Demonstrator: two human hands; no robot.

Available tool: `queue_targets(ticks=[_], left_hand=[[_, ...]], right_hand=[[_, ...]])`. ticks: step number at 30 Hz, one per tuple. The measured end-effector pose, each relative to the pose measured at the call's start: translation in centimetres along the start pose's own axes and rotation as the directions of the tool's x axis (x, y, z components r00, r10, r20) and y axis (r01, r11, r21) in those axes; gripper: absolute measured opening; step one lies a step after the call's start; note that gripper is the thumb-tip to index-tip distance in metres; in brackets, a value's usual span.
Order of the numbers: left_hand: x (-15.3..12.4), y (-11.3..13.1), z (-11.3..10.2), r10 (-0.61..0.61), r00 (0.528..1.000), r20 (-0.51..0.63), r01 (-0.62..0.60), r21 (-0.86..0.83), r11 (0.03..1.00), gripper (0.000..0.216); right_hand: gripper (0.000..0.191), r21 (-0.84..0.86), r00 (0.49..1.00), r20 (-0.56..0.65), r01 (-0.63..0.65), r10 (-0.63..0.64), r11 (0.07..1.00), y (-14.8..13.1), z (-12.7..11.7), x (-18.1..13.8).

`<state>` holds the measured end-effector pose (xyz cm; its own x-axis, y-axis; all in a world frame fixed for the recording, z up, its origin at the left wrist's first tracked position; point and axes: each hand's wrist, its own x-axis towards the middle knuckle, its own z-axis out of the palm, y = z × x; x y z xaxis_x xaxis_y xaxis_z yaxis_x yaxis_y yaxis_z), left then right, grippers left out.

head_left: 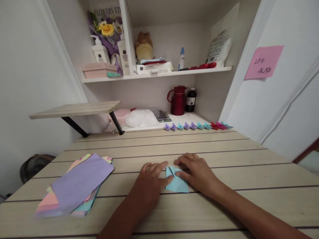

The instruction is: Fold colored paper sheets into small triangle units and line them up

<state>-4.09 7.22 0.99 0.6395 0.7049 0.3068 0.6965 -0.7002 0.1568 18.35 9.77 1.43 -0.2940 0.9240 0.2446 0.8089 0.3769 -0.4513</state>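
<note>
A small light-blue sheet of paper (178,186), with folded flaps along its upper part, lies flat on the wooden table. On its left edge rests the thumb of my left hand (151,179), whose other fingers stretch out past the paper's upper left corner. My right hand (199,172) comes in from the right. Its thumb presses on the upper flap, and its slightly bent fingers reach beyond the top edge. Both hands have thumb and fingers apart, with neither gripping the sheet. The underside of each palm is hidden.
To the left lies a loose stack of coloured paper (83,182), purple on top. A row of small folded paper pieces (186,125) lines the table's back edge. A raised wooden stand (77,109) is at back left. Behind are a red jug (178,101) and a shelf (184,72).
</note>
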Motion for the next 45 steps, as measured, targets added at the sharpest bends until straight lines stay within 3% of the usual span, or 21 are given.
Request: queue_targets(ticks=[3,9,16,22,28,32,35,38,42,45], left_hand=[[0.1,0.1,0.1,-0.033,0.998,-0.054,0.03,-0.059,0.998,0.041],[0.4,-0.1,0.1,-0.208,0.954,-0.216,0.173,-0.17,0.97,0.026],[0.5,0.2,0.5,-0.202,0.978,-0.052,0.194,-0.136,0.972,0.039],[0.5,0.6,-0.1,-0.269,0.962,0.047,0.273,-0.207,0.94,0.03],[0.4,0.5,0.0,-0.197,0.98,0.008,0.19,-0.319,0.928,0.025],[0.3,0.4,0.4,-0.209,0.977,-0.032,0.184,-0.355,0.916,0.044],[0.5,0.3,0.4,-0.236,0.971,-0.021,0.21,-0.389,0.897,0.022],[0.8,0.2,0.1,-0.357,0.931,-0.071,0.271,-0.52,0.81,0.007],[1.2,0.0,-0.3,-0.603,0.79,-0.111,0.292,-0.797,0.529,0.015],[1.4,0.2,0.1,-0.653,0.753,-0.076,0.196,-0.922,0.334,0.021]], right_hand=[[0.023,-0.048,1.0,0.03,-0.002,0.003,0.999,-0.4,0.3,-0.1],[0.017,0.071,0.993,0.087,0.072,-0.078,0.995,-1.8,0.4,-0.3],[0.021,0.104,0.991,0.073,0.101,-0.109,0.989,-2.2,1.0,-0.5],[0.03,0.092,0.987,0.096,0.122,-0.131,0.988,-1.8,0.7,-0.6],[0.019,0.198,0.98,0.141,0.11,-0.139,0.974,-2.4,0.5,-0.7],[0.015,0.296,0.97,0.171,0.118,-0.174,0.948,-2.5,0.4,-1.0],[0.013,0.381,0.97,0.187,0.074,-0.155,0.922,-2.7,0.4,-1.1],[0.024,0.532,0.975,0.179,0.015,-0.129,0.847,-2.9,0.5,-1.1],[0.047,0.698,0.988,0.13,-0.033,-0.081,0.715,-3.3,0.7,-1.0],[0.049,0.767,0.991,0.124,-0.06,-0.055,0.639,-3.6,0.9,-0.8]])
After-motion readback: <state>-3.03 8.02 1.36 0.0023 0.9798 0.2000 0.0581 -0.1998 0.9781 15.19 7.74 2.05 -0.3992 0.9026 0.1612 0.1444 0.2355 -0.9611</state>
